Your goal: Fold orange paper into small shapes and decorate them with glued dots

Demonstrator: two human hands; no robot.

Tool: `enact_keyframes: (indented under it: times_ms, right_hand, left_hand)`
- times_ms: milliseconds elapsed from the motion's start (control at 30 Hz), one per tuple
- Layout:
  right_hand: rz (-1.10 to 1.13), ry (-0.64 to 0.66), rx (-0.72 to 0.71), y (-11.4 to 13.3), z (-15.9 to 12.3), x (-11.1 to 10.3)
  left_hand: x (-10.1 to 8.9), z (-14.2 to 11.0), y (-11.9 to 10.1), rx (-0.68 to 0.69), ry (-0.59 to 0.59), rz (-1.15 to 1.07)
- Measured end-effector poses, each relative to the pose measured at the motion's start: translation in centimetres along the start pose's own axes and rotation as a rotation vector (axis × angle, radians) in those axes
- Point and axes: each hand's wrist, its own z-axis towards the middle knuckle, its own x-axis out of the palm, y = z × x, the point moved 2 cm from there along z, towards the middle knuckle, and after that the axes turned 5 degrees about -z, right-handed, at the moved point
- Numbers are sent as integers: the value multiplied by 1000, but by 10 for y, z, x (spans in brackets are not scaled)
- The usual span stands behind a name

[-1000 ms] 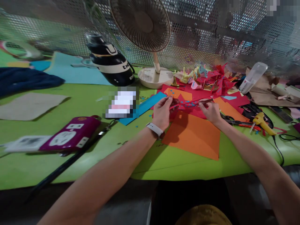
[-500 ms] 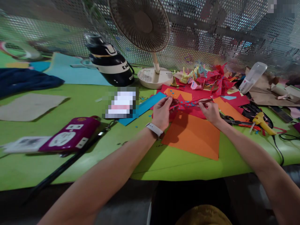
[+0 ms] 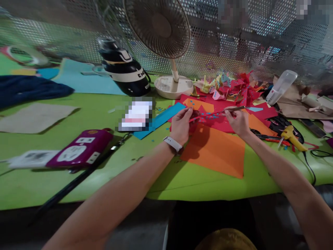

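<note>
My left hand [image 3: 180,125], with a white watch on its wrist, pinches a small piece of red paper [image 3: 194,118] above the table. My right hand [image 3: 237,121] is closed around a thin stick-like tool [image 3: 232,109] whose tip points toward that red piece. Both hands hover over red paper sheets [image 3: 221,122] sprinkled with small blue bits. An orange sheet [image 3: 217,150] lies just below the hands.
A green table [image 3: 85,114] carries a white fan [image 3: 166,45], a black-and-white helmet [image 3: 123,71], a magenta power strip [image 3: 79,152], a blue paper strip [image 3: 163,116], a pile of folded paper shapes [image 3: 229,86], a yellow glue gun [image 3: 292,136] and a plastic bottle [image 3: 281,86].
My right hand has tilted the thin tool so its far end rises to the right. My left hand stays pinched on the red piece. The view shifted slightly.
</note>
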Motion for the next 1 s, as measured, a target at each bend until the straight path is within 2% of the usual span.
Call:
enact_keyframes:
  times_ms: [300,533,733,1000]
  right_hand:
    - [229,-158,-50,34,-2,-25]
    - [293,-130,-126,65,-14,-30]
    - [271,-131,-147,66,-16,-29]
    - [281,-122,-141,63,-17,-25]
  left_hand:
    - [5,-11,1,-63,90,-23]
    - [15,-28,3,-72,183,24]
    - [18,-36,2,-44,249,57]
    - [20,-39,1,-56,273,61]
